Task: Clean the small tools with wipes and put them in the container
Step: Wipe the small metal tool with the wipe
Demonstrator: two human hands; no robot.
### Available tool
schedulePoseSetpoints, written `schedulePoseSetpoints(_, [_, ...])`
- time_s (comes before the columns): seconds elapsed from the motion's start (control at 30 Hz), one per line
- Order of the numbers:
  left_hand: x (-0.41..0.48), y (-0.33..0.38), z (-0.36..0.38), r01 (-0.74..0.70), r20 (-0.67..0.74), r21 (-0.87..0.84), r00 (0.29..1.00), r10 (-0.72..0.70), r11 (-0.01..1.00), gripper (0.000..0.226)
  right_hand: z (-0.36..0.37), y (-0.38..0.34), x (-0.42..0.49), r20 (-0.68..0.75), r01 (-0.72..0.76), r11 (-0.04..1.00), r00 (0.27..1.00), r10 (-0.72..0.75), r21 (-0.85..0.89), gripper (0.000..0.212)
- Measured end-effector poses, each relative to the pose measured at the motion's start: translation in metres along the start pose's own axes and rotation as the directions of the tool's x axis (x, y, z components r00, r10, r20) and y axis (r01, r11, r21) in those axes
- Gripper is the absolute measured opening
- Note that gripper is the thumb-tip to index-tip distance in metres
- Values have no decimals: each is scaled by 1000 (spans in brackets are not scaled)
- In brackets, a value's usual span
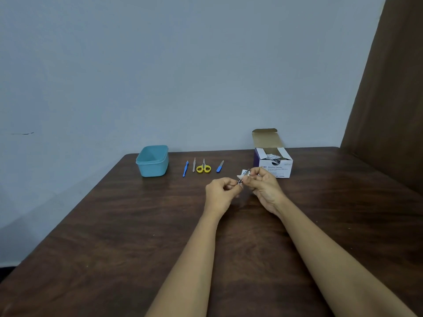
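The left hand (223, 189) has its grip clamped on the near end of a small metal tool (239, 181), fingers curled and thumb pinching it. It may be a nail clipper, but it is too small to tell for sure. The right hand (265, 185) has its grip closed on a white wipe (243, 173), which is folded against the far end of the same tool. Both hands hover just above the table (114, 225), so the tool is off the surface and between them.

From the hands, four more tools lie in a row on the table at 11 o'clock, close together but not touching:
- a blue-handled pick (185, 168)
- a slim metal file (194, 164)
- yellow-handled scissors (203, 168)
- a blue-handled file (220, 166)

The blue plastic container (153, 160) stands open at 10 o'clock, just beyond the row's left end; whether it holds anything I cannot tell. An open box of alcohol swabs (273, 162) sits at 1 o'clock, just behind the right hand.

The step in hand looks like wiping the first tool, with four others not yet cleaned. The next move likely calls for drawing the wipe along the metal while the left grip holds firm. The tool then has to be carried leftward over the row and into the container.
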State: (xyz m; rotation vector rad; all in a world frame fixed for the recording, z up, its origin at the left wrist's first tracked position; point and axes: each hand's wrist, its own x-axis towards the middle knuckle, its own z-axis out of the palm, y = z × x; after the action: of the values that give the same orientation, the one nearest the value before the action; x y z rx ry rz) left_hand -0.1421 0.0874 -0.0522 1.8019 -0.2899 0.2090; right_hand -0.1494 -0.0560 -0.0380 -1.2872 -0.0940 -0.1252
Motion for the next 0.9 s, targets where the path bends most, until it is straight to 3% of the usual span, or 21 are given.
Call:
schedulePoseSetpoints(0.13, [2, -1, 1, -1, -18, -9, 1000, 1, 1000, 11, -1, 0, 2, 3, -9, 999, 1000, 9, 35, 19])
schedulePoseSetpoints(0.43, [6, -4, 2, -28, -18, -12, 999, 27, 1000, 8, 1, 1, 5, -44, 20, 999, 999, -18, 34, 28])
schedulePoseSetpoints(0.67, [7, -7, 3, -65, -5, 52, 998, 65, 997, 17, 1, 4, 7, -76, 72, 997, 995, -72, -2, 27])
schedulePoseSetpoints(0.9, [9, -6, 6, -74, 49, 124, 996, 69, 990, 16, -2, 4, 12, -66, 88, 992, 994, -82, 92, 22])
